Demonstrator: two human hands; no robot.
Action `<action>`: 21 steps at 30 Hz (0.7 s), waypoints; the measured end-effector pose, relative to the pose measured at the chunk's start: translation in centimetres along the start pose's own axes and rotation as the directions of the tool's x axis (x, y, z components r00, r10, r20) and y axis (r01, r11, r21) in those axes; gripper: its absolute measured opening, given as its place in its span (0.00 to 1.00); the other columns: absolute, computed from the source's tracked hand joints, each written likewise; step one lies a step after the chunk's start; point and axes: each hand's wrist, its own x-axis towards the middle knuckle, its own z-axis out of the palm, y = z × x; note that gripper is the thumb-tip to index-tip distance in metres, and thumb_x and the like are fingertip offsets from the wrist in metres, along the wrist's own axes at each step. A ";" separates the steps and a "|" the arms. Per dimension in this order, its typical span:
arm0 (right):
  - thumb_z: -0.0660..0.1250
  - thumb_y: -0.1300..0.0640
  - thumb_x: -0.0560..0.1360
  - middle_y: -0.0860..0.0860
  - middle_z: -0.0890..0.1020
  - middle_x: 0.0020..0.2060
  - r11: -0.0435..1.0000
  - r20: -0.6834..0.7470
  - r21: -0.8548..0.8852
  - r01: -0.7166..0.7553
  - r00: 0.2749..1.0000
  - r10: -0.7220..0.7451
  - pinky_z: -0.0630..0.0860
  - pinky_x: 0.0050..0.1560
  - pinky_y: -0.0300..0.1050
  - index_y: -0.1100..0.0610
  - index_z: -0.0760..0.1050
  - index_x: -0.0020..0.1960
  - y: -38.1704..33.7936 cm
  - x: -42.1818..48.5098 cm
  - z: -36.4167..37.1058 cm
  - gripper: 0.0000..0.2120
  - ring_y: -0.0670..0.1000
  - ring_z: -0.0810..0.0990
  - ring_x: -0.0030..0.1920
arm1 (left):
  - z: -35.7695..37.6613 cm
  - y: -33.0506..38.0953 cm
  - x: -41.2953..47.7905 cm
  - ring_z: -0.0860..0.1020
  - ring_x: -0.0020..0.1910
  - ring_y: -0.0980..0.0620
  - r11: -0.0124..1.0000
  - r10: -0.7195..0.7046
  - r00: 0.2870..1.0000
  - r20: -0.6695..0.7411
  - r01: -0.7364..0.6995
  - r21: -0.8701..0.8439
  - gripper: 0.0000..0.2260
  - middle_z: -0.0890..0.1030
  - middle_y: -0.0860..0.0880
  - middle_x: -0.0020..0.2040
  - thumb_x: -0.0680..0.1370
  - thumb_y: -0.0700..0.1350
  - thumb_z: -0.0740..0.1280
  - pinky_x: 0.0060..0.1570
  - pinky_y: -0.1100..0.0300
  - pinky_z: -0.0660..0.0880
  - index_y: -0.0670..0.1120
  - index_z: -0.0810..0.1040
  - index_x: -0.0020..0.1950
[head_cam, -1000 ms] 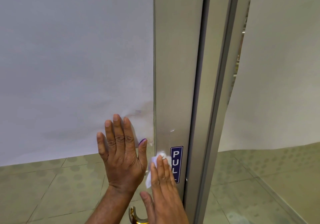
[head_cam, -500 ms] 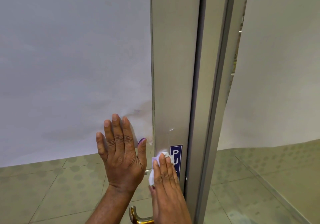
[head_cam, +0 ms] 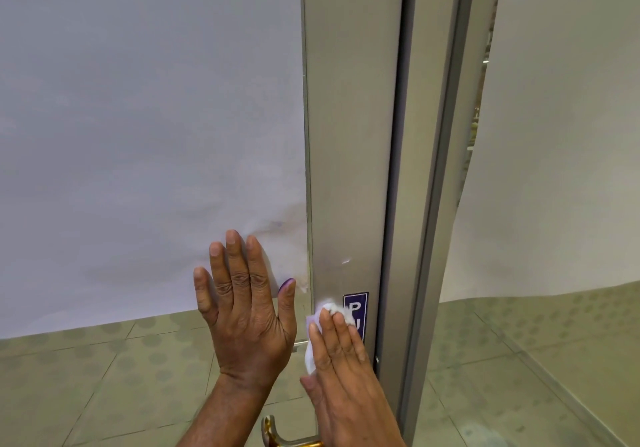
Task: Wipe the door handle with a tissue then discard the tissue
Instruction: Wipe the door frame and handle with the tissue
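My right hand (head_cam: 341,363) presses a crumpled white tissue (head_cam: 323,322) flat against the grey metal door frame (head_cam: 349,135), just left of a blue PULL sticker (head_cam: 356,308) that it partly covers. My left hand (head_cam: 244,311) lies flat with fingers spread on the glass door panel beside the frame. A gold-coloured door handle (head_cam: 280,438) curves out at the bottom edge, below both hands and mostly cut off by the frame's edge.
White paper (head_cam: 145,135) covers the upper glass of the door; through the lower glass I see a tiled floor (head_cam: 86,377). To the right stands a second glass panel (head_cam: 554,169), also papered, with a narrow gap beside the frame.
My right hand with the tissue has slid a little up the frame over the PULL sticker. The left hand stays flat on the glass.
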 end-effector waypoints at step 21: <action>0.44 0.29 0.79 0.58 0.44 0.81 0.997 0.153 0.066 -0.043 0.988 0.032 0.40 0.79 0.48 0.61 0.40 0.81 -0.1 2.0 -4.4 0.45 0.55 0.42 0.81 | 0.0 0.0 -0.1 0.42 0.84 0.47 1.000 0.001 1.000 0.010 -0.001 0.011 0.30 0.41 0.47 0.84 0.86 0.57 0.49 0.81 0.46 0.42 0.42 0.46 0.83</action>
